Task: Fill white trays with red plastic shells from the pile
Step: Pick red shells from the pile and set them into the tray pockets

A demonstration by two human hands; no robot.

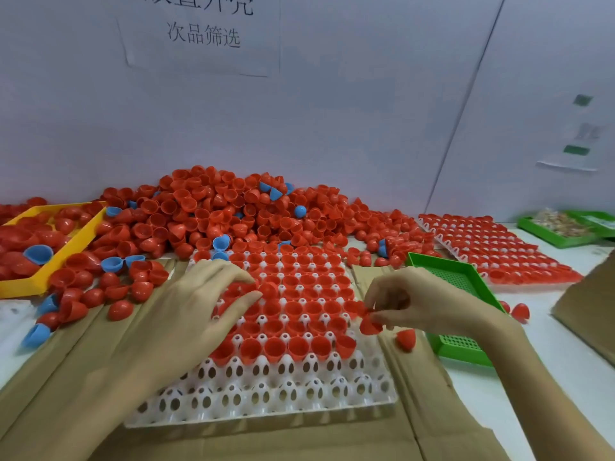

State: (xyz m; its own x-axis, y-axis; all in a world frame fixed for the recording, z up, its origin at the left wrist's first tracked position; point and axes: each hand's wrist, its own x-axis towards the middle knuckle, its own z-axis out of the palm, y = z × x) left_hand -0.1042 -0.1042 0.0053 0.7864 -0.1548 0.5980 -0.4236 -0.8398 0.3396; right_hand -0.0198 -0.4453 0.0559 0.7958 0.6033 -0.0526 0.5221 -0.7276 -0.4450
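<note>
The right hand (412, 304) pinches a red shell (369, 326) at the white tray (266, 404) right edge, nearest the unfilled near rows, while the left hand (196, 307) rests loosely curled on seated shells, the pile (233, 211) lying beyond.

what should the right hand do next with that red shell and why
Probably set the red shell pinched by the right hand open side up into a free pocket in the white tray, likely the nearest unfilled row. The far rows already hold shells, while the two near rows are empty.
</note>
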